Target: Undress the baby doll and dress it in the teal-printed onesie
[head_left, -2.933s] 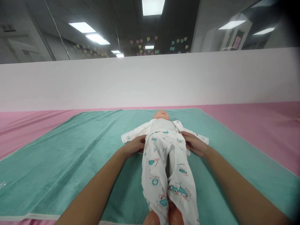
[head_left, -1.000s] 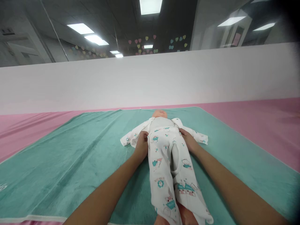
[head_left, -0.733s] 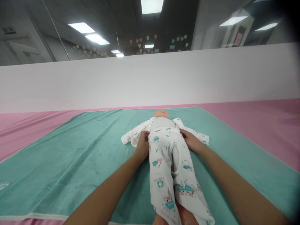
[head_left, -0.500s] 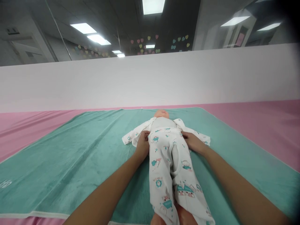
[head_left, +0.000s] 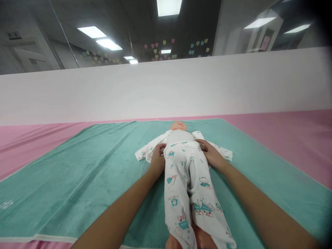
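Note:
A baby doll lies on its back, its head at the far end and its bare feet towards me. White printed baby pants cover its legs up to the waist. A white printed jacket lies spread open beneath it, sleeves out to both sides, over a pale torso. My left hand is closed at the left side of the waistband, its fingertips partly hidden by the cloth. On the other side, my right hand rests with fingers stretched over the waistband's edge.
Under the doll spreads a green towel with a fold at its left. Pink cloth shows around it. A white low wall runs along the back, with dark glass above reflecting ceiling lights.
My right hand has shifted slightly inward and up, its fingers now reaching over the waistband. My left hand stays almost where it was at the left side of the pants.

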`<state>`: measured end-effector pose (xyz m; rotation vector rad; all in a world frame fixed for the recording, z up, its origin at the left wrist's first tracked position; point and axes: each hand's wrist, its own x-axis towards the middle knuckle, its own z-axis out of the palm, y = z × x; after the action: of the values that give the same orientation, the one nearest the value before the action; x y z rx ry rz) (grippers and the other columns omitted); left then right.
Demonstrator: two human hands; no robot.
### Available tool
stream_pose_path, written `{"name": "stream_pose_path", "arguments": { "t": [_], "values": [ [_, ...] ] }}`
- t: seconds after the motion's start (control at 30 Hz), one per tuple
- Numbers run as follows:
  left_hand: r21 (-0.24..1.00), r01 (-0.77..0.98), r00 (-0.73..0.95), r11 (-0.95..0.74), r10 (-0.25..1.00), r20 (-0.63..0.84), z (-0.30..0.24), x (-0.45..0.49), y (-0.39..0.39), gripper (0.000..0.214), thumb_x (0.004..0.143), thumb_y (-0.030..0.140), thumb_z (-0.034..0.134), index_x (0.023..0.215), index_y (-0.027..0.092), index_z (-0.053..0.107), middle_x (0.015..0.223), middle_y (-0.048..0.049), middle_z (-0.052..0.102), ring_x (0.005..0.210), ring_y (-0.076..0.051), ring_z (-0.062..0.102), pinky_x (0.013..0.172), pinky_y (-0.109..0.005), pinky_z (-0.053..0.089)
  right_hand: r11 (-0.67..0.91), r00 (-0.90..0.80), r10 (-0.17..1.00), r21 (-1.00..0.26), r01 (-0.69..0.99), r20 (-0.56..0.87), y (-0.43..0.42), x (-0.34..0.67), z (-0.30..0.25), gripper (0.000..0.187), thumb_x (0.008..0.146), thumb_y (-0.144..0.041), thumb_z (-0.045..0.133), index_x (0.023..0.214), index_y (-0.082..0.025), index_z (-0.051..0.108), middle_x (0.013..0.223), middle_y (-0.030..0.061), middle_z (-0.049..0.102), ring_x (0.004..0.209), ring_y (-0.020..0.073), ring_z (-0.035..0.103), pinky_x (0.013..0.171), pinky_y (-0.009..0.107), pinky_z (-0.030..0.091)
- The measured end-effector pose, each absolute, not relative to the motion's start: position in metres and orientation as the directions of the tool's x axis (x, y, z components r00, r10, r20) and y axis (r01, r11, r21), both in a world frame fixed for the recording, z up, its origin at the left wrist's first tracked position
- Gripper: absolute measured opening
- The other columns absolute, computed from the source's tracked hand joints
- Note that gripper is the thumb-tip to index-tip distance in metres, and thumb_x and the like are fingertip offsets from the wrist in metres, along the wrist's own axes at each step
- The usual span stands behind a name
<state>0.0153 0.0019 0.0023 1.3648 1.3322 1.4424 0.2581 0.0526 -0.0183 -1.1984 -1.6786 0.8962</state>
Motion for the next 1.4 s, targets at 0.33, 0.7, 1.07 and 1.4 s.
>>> {"name": "stream_pose_path", "arguments": {
  "t": [0.33,0.7,1.07,1.4],
  "values": [
    [0.975,0.117,-0.098,-0.187,0.975,0.199,0.003,0.008,0.007,0.034,0.064,0.005,0.055,0.095,0.019,0.056,0.103,-0.0040,0.065,0.085,-0.016,0.060,0.072,-0.027,0.047,0.272,-0.259,0.943,-0.934,0.231,0.210,0.048,0.257,-0.012,0.055,0.073,-0.027,0.060,0.127,-0.029,0.051,0.125,0.0024,0.058,0.114,0.0239,0.053,0.097,0.040,0.040],
    [0.955,0.259,-0.091,-0.142,0.981,0.171,-0.003,0.000,0.018,0.011,0.067,0.014,0.050,0.076,0.020,0.050,0.057,0.0062,0.052,0.050,-0.009,0.042,0.047,-0.019,0.031,0.323,-0.112,0.946,-0.865,0.383,0.304,0.048,0.249,-0.015,0.032,0.075,-0.027,0.054,0.106,-0.025,0.060,0.099,0.0024,0.066,0.093,0.0228,0.060,0.085,0.038,0.045],
    [0.893,0.408,-0.095,-0.189,0.964,0.247,-0.004,0.002,0.013,0.013,0.068,0.017,0.054,0.080,0.020,0.053,0.075,0.0019,0.057,0.066,-0.013,0.049,0.057,-0.022,0.038,0.316,-0.132,0.949,-0.855,0.411,0.287,0.049,0.250,-0.019,0.034,0.077,-0.029,0.052,0.110,-0.028,0.056,0.105,0.0014,0.064,0.094,0.0219,0.058,0.087,0.038,0.042],
    [0.897,0.407,-0.083,-0.172,0.971,0.224,0.001,0.003,0.009,0.015,0.067,0.015,0.053,0.081,0.020,0.051,0.074,0.0019,0.057,0.067,-0.013,0.049,0.057,-0.022,0.038,0.283,-0.117,0.959,-0.851,0.443,0.258,0.045,0.248,-0.014,0.035,0.077,-0.031,0.052,0.111,-0.026,0.054,0.102,0.0017,0.064,0.092,0.0219,0.057,0.087,0.038,0.040]
  ]
}}
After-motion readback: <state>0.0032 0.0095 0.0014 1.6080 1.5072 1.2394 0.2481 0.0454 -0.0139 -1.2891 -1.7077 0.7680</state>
